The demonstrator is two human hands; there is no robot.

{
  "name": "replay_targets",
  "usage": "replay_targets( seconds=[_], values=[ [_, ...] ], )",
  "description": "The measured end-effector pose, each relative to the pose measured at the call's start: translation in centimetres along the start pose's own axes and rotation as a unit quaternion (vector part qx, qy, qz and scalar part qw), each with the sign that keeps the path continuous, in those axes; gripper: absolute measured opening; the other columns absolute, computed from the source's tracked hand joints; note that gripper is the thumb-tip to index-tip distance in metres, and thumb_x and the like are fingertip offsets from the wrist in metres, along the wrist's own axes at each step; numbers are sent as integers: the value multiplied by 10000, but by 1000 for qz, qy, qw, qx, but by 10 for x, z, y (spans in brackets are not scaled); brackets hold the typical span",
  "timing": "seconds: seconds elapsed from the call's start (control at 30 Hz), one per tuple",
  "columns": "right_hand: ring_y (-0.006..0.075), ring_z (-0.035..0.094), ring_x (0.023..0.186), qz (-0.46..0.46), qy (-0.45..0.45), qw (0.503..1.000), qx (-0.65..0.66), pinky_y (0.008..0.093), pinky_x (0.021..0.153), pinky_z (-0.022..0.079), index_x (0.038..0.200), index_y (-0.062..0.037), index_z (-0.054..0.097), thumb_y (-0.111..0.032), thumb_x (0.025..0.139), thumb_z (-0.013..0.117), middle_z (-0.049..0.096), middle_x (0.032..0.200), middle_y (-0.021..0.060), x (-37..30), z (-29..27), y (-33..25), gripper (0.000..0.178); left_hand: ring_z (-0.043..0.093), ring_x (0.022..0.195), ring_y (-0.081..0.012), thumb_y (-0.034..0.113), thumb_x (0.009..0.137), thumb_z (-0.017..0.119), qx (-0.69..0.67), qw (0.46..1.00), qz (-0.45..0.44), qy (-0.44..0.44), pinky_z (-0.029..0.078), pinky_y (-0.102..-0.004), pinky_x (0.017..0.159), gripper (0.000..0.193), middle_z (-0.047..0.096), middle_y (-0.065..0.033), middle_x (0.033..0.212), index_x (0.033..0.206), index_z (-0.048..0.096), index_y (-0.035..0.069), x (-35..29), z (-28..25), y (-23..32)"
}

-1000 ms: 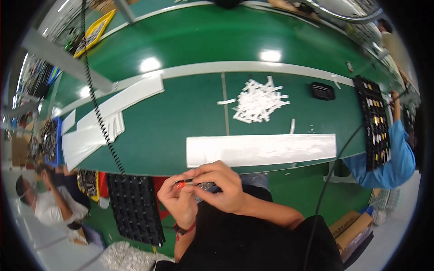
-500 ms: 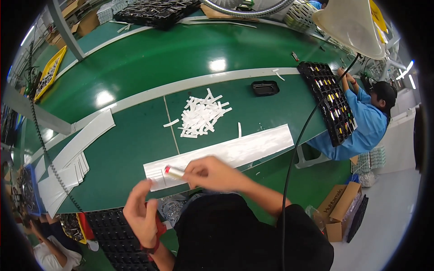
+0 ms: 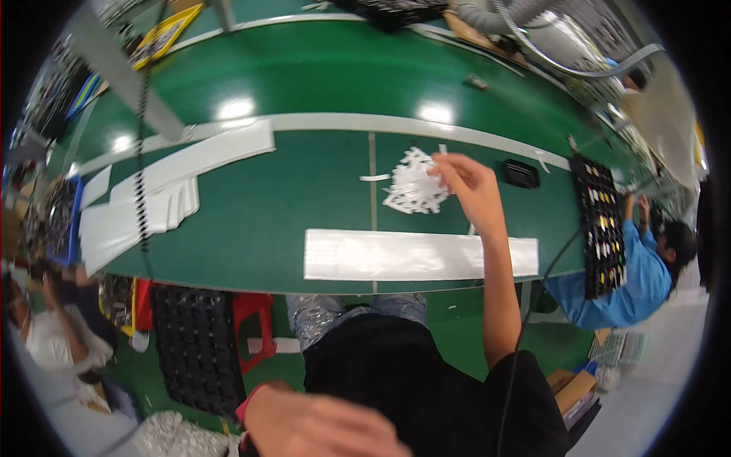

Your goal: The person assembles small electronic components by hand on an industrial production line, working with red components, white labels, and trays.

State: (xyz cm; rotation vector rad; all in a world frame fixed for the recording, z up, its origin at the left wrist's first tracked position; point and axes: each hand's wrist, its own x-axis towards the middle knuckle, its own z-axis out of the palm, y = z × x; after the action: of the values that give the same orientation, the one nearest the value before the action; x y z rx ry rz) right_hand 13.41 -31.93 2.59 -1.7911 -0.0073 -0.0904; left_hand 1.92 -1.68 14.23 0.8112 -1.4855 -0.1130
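Observation:
My right hand is over the right side of a heap of short white strips on the green table, thumb and fingertips a little apart. No held thing shows in it. A thin white strip stands out just beyond its fingertips. Below the heap, a long glossy white sheet lies along the table's near edge, and my right forearm crosses above its right part. Smeared by motion, my left hand is low in front of my body, off the table. Whether it holds anything is not visible.
White sheets lie stacked and fanned at the table's left. A small black tray sits right of the heap. Farther right, a black compartment tray stands beside a person in blue. Another black tray leans by a red stool.
My right hand has gone from above the sheet to the heap; the small white red-ended cylinder it held is out of sight. My left hand has dropped toward my body. The view has shifted left.

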Motion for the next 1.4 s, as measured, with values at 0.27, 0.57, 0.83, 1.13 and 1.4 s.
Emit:
replay_targets(
  seconds=[0.27,0.57,0.83,1.13,1.4],
  values=[
    [207,585,779,-85,-122,955,-255,298,684,462,1080,-42,709,-41,787,747,678,1012,101,-74,69,-19,295,654,947,-278,-79,769,502,168,865,-388,269,516,-348,850,366,712,-89,1023,1032,716,56,-124,8,-9],
    [272,538,967,-222,-125,917,-308,361,846,462,1198,-55,675,-81,746,795,593,1237,109,-98,143,-5,468,716,773,-249,-12,856,549,448,425,-577,535,546,-320,711,181,733,-131,848,939,708,8,-357,28,21],
    [271,546,965,-209,-130,912,-329,368,846,469,1152,-49,694,-55,769,770,610,1208,102,-96,137,-3,391,390,1325,-417,75,610,855,604,215,-680,355,416,-502,1029,1066,316,-183,1502,1513,304,201,-410,50,19],
    [277,558,1055,-190,-137,918,-321,364,875,470,1161,-61,694,-61,797,749,604,1222,113,-98,137,0,369,466,1275,-356,85,826,663,688,174,-635,304,353,-474,1034,630,611,-104,1206,1426,491,177,-400,60,68],
    [271,559,1109,-169,-140,923,-317,371,921,457,1162,-61,688,-34,812,722,602,1232,106,-98,137,-5,352,630,899,-348,-46,845,589,728,123,-524,425,489,-419,804,484,659,-144,1010,1290,609,142,-303,51,192]
  ],
)
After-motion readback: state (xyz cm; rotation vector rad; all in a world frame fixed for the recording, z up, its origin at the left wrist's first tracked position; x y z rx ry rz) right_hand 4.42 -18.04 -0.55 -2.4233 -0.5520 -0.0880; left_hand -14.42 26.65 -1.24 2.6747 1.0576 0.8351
